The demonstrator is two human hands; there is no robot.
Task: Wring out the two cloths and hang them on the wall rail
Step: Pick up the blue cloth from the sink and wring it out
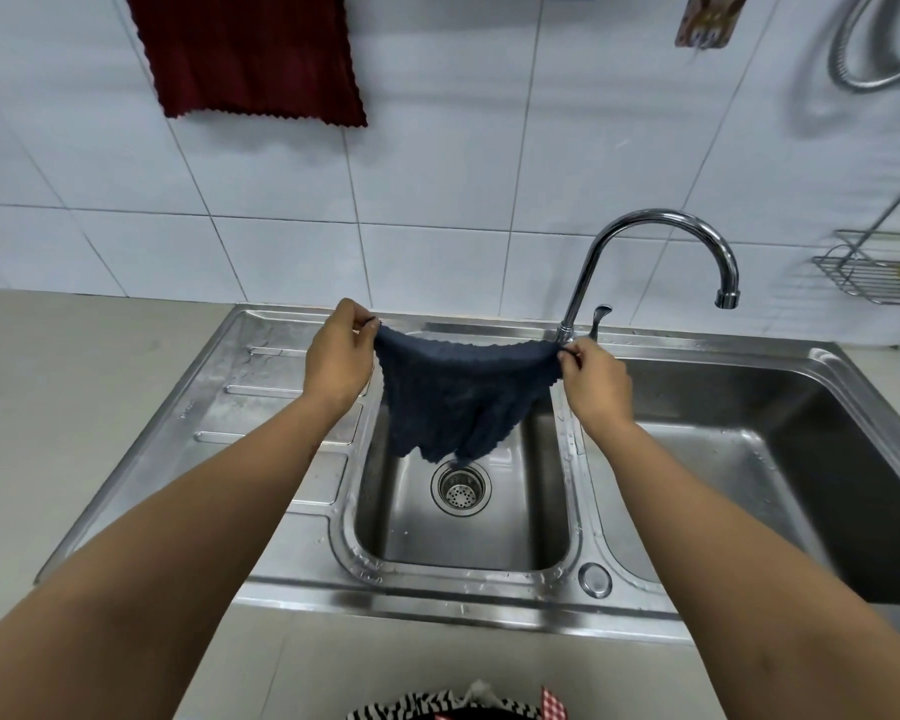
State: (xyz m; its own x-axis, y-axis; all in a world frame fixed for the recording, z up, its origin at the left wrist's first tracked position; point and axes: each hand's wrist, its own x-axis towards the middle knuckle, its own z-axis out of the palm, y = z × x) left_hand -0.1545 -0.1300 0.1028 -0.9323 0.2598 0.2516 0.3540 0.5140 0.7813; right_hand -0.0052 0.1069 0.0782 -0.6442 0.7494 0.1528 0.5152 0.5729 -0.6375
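Head view: the left hand (pixel 338 356) and right hand (pixel 596 383) each pinch a top corner of the dark blue textured cloth (pixel 455 394), spread mid-frame over the small steel sink basin (pixel 468 532). The dark red cloth (pixel 250 54) already hangs upper left, so hanging is probably next: lift it up there.

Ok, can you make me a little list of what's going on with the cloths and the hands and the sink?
blue cloth: spread out, held up over the small sink basin
left hand: pinching one top corner
right hand: pinching the other top corner
red cloth: already hanging on the tiled wall
tap: no water running
drain strainer: just below the blue cloth's bottom edge
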